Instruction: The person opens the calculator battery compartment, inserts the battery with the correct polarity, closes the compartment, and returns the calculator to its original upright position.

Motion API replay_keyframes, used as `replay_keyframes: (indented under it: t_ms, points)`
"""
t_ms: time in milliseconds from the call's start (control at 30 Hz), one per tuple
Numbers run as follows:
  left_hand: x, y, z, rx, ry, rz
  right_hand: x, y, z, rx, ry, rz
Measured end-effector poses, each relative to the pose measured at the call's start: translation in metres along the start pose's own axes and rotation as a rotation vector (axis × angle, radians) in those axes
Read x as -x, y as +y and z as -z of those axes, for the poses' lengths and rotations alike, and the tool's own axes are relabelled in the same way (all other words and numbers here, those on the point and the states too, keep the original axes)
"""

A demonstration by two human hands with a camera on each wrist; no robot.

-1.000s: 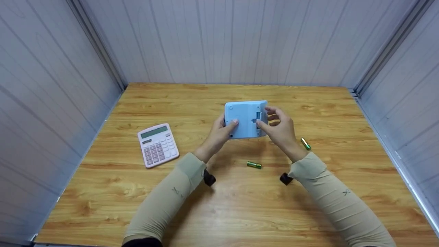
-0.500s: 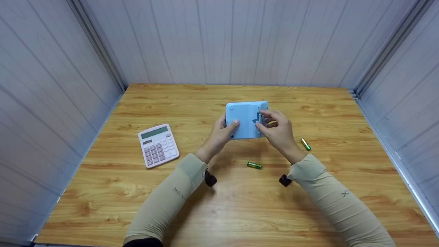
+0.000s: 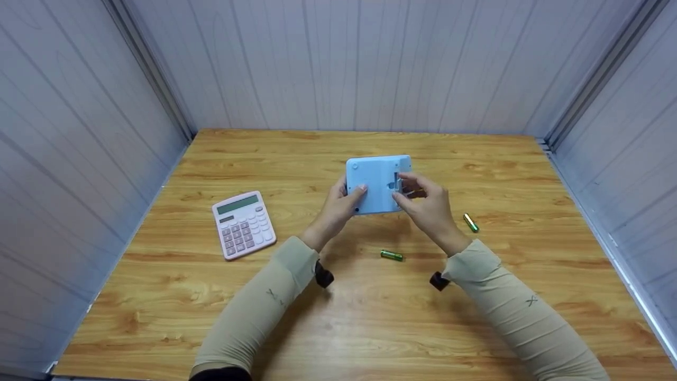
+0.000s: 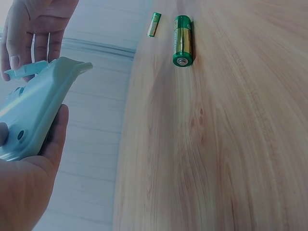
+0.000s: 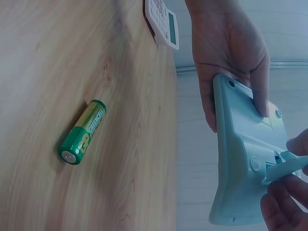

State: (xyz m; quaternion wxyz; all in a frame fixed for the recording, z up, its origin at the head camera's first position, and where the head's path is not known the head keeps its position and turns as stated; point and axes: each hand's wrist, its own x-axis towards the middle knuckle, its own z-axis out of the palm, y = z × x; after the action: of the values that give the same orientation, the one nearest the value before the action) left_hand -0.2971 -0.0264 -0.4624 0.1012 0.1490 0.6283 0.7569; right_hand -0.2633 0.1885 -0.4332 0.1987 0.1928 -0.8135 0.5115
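The right hand point(image 3: 427, 201) has closed in to pinch a thin pale-blue plastic flap point(image 5: 286, 167), seemingly unseated, at three o'clock of the boxy pale-blue plastic casing point(image 3: 376, 182) the left hand point(image 3: 336, 208) grips.

Blue device point(image 3: 376, 182): clear of the table point(image 3: 349, 333), back showing, tilted!
Blue cover point(image 5: 288, 167): pinched, jutting from the open slot point(image 3: 396, 177) near the device's right edge.

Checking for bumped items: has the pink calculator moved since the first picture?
No; in the head view, the pink calculator keeps its place relative to the table's left edge.
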Motion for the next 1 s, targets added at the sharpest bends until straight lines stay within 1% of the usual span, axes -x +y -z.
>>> replay_keyframes:
  t_ms: [67, 167, 300, 333, 400, 633, 867, 1000]
  points:
    - [0.0, 0.0, 0.0, 0.009, -0.001, -0.004, 0.0, -0.001, 0.0, -0.016, 0.008, 0.007]
    - [-0.001, 0.0, 0.001, 0.018, 0.0, -0.006, 0.0, -0.016, 0.0, -0.023, 0.019, 0.006]
    - [-0.001, 0.0, 0.002, 0.024, -0.009, -0.014, 0.001, -0.038, 0.003, -0.005, 0.026, -0.004]
    - [-0.001, 0.001, 0.002, 0.025, -0.013, -0.02, 0.001, -0.038, 0.003, -0.002, 0.026, -0.002]
    - [-0.001, 0.001, 0.003, 0.024, -0.017, -0.027, 0.0, -0.033, 0.004, 0.002, 0.026, -0.005]
    - [0.001, 0.002, 0.007, 0.014, -0.002, -0.012, -0.002, -0.002, 0.008, 0.016, 0.022, -0.03]
    - [0.002, 0.003, 0.011, 0.025, -0.014, -0.018, -0.001, 0.006, 0.016, 0.05, -0.005, -0.032]
    - [0.002, 0.004, 0.013, 0.028, -0.018, -0.024, -0.001, 0.008, 0.018, 0.06, 0.001, -0.043]
